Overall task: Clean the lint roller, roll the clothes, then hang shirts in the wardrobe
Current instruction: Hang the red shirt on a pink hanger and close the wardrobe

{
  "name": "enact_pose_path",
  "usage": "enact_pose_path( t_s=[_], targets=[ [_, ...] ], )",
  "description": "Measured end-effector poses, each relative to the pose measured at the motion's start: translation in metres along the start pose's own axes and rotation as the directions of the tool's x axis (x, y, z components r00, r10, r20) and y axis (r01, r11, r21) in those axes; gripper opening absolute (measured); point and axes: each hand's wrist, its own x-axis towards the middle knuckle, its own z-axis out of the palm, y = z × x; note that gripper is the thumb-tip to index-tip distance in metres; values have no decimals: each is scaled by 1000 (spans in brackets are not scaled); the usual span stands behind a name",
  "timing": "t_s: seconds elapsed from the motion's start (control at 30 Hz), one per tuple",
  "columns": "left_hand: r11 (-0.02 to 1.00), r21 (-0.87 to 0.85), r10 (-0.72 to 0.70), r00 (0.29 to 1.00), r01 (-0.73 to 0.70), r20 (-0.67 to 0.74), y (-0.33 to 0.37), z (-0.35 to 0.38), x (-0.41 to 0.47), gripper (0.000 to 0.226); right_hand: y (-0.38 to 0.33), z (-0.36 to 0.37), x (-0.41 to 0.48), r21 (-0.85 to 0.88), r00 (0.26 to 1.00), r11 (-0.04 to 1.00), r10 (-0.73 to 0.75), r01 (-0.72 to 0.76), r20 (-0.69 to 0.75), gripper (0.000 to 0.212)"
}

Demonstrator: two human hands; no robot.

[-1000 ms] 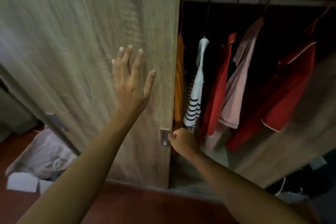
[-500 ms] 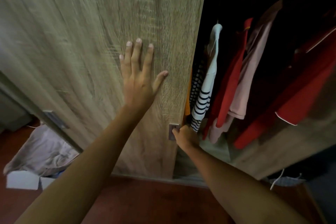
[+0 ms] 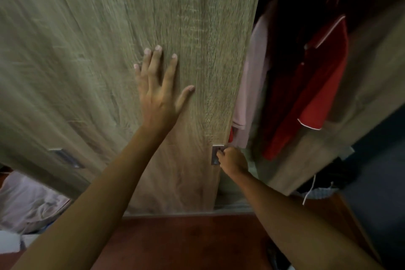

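Observation:
The wardrobe's sliding wooden door fills most of the view. My left hand lies flat on it with fingers straight and spread. My right hand is curled at the door's right edge, fingers hooked in the small metal handle. In the narrow dark gap to the right hang a pale pink shirt and a red shirt with white piping. A sliver of another red garment peeks out at the door's edge. The rest of the hanging clothes are hidden behind the door.
A second metal handle sits low on the left door panel. A pale heap of cloth lies on the floor at lower left beside white boxes. The floor is reddish brown. A white cord hangs at lower right.
The door has slid to the right across the opening. The striped and orange garments are now covered by it. Both hands have moved right with the door.

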Motion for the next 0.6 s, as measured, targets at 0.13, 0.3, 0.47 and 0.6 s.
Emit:
enact_pose_path(
  t_s=[0.13, 0.3, 0.47, 0.6],
  targets=[
    [996, -2, 87, 996, -87, 13, 49, 30, 0, 74, 42, -42, 6, -6, 998, 1000, 14, -14, -60, 35],
    [993, 14, 115, 993, -115, 12, 126, 71, 4, 75, 104, -99, 21, 36, 991, 996, 82, -78, -107, 32],
    [992, -17, 124, 992, -124, 2, 197, 109, 6, 75, 163, -150, 43, -2, 988, 996, 86, -87, -132, 34],
    [989, -18, 145, 989, -146, -20, 251, 137, 9, 76, 207, -182, 60, 8, 980, 993, 120, -120, -159, 36]
  ],
)
